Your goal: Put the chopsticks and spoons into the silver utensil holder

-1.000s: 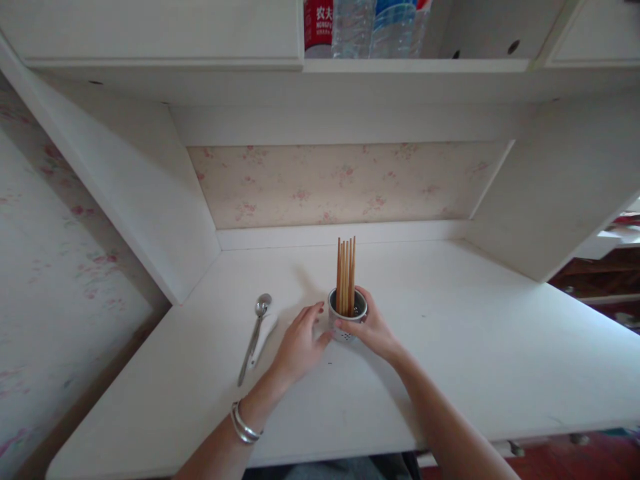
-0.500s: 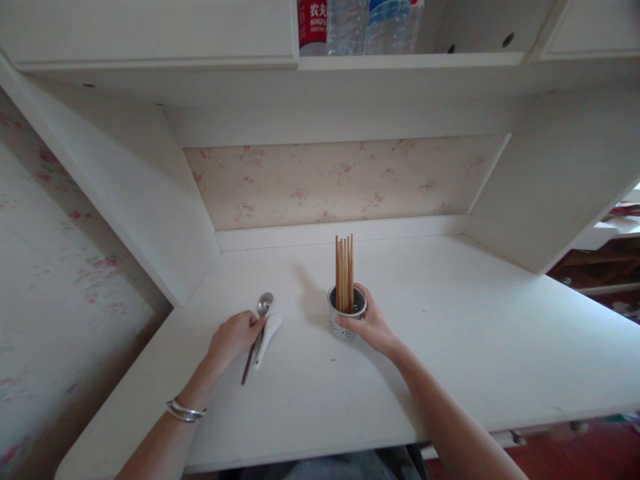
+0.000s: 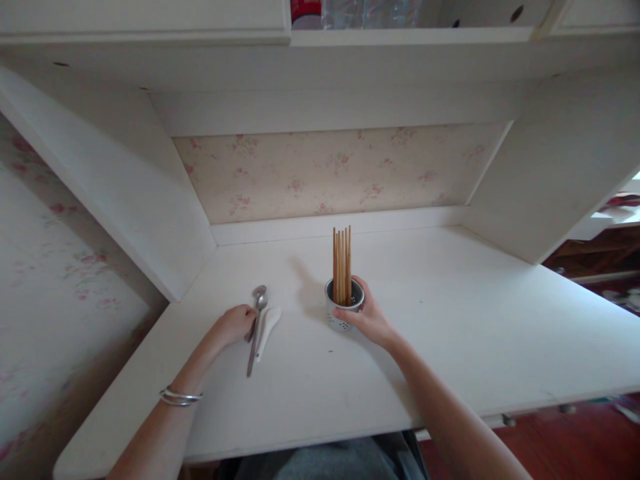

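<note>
A small perforated metal cup (image 3: 341, 313) stands on the white desk (image 3: 450, 333) with several wooden chopsticks (image 3: 341, 265) upright in it. My right hand (image 3: 371, 319) wraps round the cup's right side. To the left lie a metal spoon (image 3: 257, 328) and a white ceramic spoon (image 3: 267, 321), side by side. My left hand (image 3: 234, 325) curls over the metal spoon's handle, its fingers closed on it. A silver bangle (image 3: 180, 396) sits on my left wrist.
The desk sits in a white alcove with slanted side panels (image 3: 125, 193) and a floral back wall (image 3: 330, 170). A shelf above holds plastic bottles (image 3: 345, 5). Dark red floor (image 3: 565, 433) shows past the desk's right edge.
My left hand left the cup, moved left to the spoons and closed on the metal spoon's handle. My right hand stayed on the cup. The view tilted slightly down.
</note>
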`<state>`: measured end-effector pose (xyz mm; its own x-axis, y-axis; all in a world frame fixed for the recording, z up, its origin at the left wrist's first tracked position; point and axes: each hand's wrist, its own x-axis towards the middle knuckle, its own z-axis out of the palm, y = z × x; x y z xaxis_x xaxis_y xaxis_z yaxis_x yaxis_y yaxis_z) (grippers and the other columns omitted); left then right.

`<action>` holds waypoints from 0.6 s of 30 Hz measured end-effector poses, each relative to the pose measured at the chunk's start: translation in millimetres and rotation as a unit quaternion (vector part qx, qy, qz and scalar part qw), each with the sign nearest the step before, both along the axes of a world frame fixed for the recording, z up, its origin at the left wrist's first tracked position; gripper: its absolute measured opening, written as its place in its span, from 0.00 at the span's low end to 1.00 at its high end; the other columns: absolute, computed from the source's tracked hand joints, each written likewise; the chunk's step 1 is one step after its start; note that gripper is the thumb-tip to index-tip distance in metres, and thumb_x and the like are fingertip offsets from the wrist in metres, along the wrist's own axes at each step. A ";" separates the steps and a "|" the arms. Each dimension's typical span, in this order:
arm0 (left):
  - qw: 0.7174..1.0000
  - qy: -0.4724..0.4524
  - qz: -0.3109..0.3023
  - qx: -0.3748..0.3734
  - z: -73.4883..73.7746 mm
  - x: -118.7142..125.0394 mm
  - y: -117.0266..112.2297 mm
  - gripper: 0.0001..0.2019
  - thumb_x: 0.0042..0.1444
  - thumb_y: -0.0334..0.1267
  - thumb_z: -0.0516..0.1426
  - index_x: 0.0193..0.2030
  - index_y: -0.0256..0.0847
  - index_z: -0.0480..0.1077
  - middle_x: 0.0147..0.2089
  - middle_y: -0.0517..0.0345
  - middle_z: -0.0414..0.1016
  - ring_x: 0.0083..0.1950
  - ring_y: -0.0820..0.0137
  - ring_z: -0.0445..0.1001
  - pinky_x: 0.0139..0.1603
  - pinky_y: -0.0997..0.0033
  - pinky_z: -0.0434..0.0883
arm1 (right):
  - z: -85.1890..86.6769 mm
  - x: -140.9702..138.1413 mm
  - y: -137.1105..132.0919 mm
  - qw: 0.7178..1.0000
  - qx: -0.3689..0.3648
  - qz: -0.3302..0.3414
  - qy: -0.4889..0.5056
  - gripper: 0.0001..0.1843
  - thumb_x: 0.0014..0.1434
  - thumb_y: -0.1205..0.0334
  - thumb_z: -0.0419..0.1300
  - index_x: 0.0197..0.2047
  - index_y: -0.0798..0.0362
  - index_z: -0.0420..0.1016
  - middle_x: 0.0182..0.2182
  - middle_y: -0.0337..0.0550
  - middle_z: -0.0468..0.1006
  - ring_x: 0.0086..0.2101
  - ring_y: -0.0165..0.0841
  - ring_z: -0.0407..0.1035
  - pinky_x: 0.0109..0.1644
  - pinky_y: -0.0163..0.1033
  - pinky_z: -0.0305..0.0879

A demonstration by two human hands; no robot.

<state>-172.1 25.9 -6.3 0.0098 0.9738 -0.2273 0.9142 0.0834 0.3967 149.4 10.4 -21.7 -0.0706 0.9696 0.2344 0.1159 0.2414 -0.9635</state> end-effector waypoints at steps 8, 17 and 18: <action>0.990 -0.132 0.042 0.039 0.1 2.0 -1.5 0.19 0.57 0.48 0.44 0.25 0.39 0.66 0.19 0.59 0.68 0.22 0.69 0.69 0.25 0.72 0.61 | -1.5 0.0 0.0 1.000 0.003 -0.002 0.006 0.47 0.40 0.54 0.71 0.60 0.46 0.54 0.51 0.47 0.71 0.52 0.44 0.64 0.59 0.54 0.56; 0.849 -0.508 0.083 0.123 33.8 39.1 -10.8 0.17 0.53 0.43 0.54 0.47 0.36 0.65 0.27 0.64 0.64 0.23 0.78 0.63 0.21 0.79 0.59 | 0.9 -0.1 -0.7 1.000 0.011 0.005 0.005 0.47 0.40 0.53 0.71 0.61 0.46 0.54 0.51 0.47 0.70 0.52 0.43 0.64 0.59 0.53 0.56; 0.822 -0.550 0.085 0.118 38.8 45.0 -11.6 0.18 0.52 0.42 0.55 0.48 0.37 0.65 0.27 0.65 0.62 0.21 0.80 0.61 0.19 0.81 0.56 | 1.2 -0.1 -0.9 1.000 0.011 0.006 0.004 0.47 0.40 0.53 0.71 0.61 0.46 0.54 0.51 0.47 0.70 0.52 0.43 0.64 0.59 0.53 0.55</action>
